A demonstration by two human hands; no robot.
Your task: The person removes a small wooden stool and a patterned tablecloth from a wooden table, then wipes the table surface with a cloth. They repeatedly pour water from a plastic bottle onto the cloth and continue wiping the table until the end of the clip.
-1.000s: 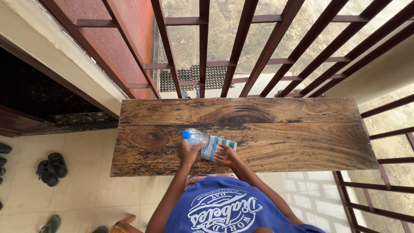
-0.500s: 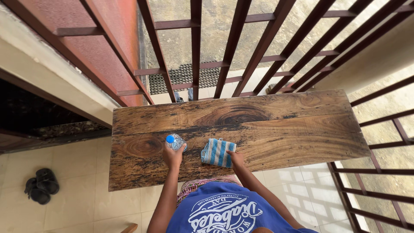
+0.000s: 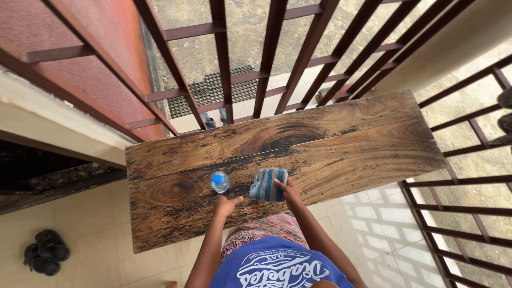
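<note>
Wooden table (image 3: 346, 154) lies bare rightward; left hand (image 3: 225, 205) released beside bottle (image 3: 219, 182), right hand (image 3: 290, 193) grasping striped cloth (image 3: 266, 184).

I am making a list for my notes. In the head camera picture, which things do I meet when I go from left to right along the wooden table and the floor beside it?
Black sandals on the floor → plastic bottle with blue cap, standing on the wooden table → blue striped cloth, touched by the right hand.

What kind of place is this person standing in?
Most likely a home's porch or balcony. Reddish-brown metal bars fence it off from a concrete yard, pale floor tiles run underfoot, and dark sandals lie left of the wooden table.
</note>
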